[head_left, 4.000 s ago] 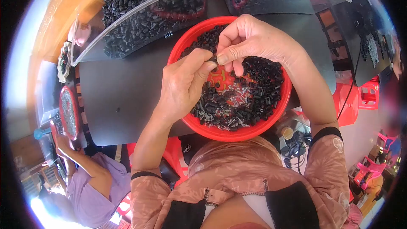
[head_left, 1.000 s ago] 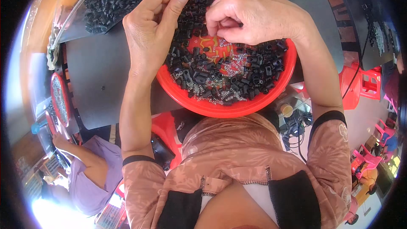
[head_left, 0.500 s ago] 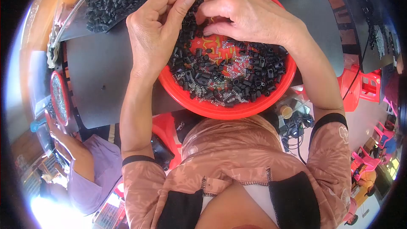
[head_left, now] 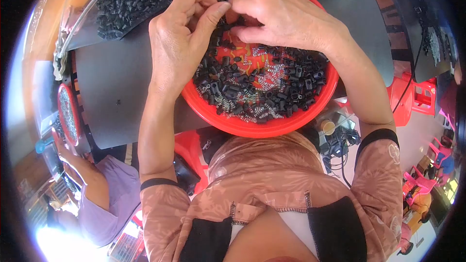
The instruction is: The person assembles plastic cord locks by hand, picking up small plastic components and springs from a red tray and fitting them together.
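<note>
A round red tray (head_left: pixel 259 130) holds many small black plastic parts (head_left: pixel 310 80) and thin metal coil springs (head_left: pixel 273 78). Over its far left side, my left hand (head_left: pixel 185 29) is closed, thumb and fingers pinched together. My right hand (head_left: pixel 284 17) is curled beside it, with its fingertips meeting the left thumb tip. Whatever the two hands hold between them is too small and too hidden to make out. Below them, part of the tray's printed red and yellow bottom shows among the parts.
The tray stands at the near edge of a dark table (head_left: pixel 111 99). Beyond my left hand lies a big pile of black parts (head_left: pixel 141 2). Another person in a purple garment (head_left: pixel 109 199) sits at left beside a second red tray (head_left: pixel 76 138). Red stools (head_left: pixel 420 98) stand at right.
My left hand has shifted slightly right, so its thumb now meets the right fingertips, which were apart from it before. My right hand has barely moved.
</note>
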The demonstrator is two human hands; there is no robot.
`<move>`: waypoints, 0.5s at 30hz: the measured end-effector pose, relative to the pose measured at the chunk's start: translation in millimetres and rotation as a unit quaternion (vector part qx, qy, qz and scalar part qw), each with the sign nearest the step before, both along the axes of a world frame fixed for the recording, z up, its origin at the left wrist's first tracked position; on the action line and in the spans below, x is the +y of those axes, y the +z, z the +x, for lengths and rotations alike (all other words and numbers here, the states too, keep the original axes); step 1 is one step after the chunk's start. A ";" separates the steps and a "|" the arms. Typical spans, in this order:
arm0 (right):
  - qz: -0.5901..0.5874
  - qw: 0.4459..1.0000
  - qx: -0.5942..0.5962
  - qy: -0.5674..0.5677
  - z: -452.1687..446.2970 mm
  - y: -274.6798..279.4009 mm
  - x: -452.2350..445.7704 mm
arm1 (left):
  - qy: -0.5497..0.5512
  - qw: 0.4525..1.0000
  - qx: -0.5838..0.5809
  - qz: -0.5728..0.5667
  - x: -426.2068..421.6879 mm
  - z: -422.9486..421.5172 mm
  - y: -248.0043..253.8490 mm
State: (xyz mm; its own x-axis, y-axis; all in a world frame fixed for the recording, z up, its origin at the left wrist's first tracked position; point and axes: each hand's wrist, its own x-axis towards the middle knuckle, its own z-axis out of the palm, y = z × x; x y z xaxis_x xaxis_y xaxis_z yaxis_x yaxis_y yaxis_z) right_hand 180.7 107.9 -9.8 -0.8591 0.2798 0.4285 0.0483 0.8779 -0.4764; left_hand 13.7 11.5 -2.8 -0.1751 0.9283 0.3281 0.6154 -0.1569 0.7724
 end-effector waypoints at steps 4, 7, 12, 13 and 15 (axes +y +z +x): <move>-0.059 0.998 -0.012 0.021 1.5 21.4 4.5 | -0.044 0.996 -0.069 -0.020 0.6 0.3 0.2; -0.076 0.996 0.048 0.027 -0.6 18.1 4.2 | -0.088 0.976 -0.194 -0.041 1.3 -2.5 0.5; -0.176 0.981 -0.081 0.010 7.0 49.0 6.3 | -0.056 0.977 -0.201 -0.039 3.3 -11.4 1.4; -0.118 0.991 -0.021 0.053 9.2 39.9 5.3 | -0.042 0.978 -0.200 -0.038 3.4 -12.3 1.6; -0.177 0.976 -0.092 0.088 9.3 28.7 3.6 | -0.053 0.974 -0.216 -0.038 3.1 -14.2 1.8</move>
